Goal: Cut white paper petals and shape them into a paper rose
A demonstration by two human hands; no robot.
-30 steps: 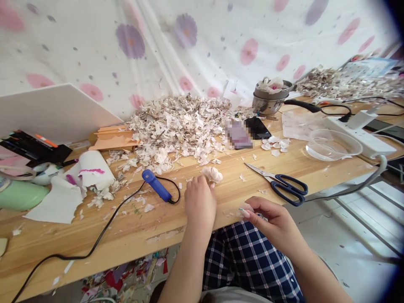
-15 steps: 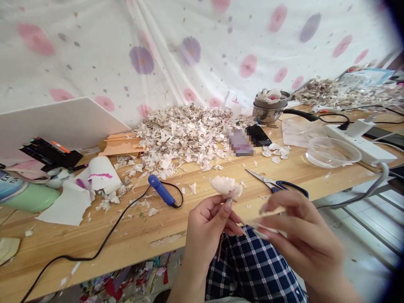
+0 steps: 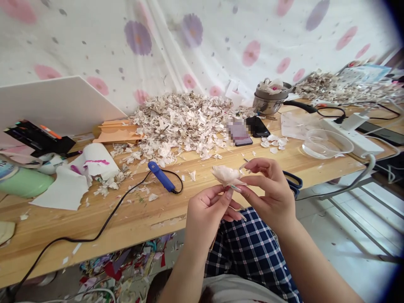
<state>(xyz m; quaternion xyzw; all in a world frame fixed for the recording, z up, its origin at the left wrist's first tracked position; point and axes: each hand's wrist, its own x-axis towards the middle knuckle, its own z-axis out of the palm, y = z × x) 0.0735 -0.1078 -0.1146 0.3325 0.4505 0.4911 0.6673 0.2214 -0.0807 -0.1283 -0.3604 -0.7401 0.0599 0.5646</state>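
Observation:
A pale flower (image 3: 224, 174) with layered white petals is upright over the front edge of the table. My left hand (image 3: 208, 210) pinches it from below, thumb and fingers closed at its base. At the flower's right side is my right hand (image 3: 268, 193), its thumb and index finger pressed together on a thin pale petal (image 3: 240, 182) that touches the flower's base. Behind my right hand lie scissors (image 3: 293, 182), and only their dark blue handles show well.
Loose petals (image 3: 183, 126) form a big heap at the back. A blue handheld tool (image 3: 162, 176) with a black cord lies left. Phones (image 3: 259, 127), a clear bowl (image 3: 326, 144), a power strip (image 3: 362, 141) and a pan (image 3: 268, 104) stand behind and right. A paper roll (image 3: 99, 162) is farther left.
My right hand has moved left and up, bringing its fingers to the flower's base. The flower now sits slightly higher against my left fingers, and the view has tilted down a little.

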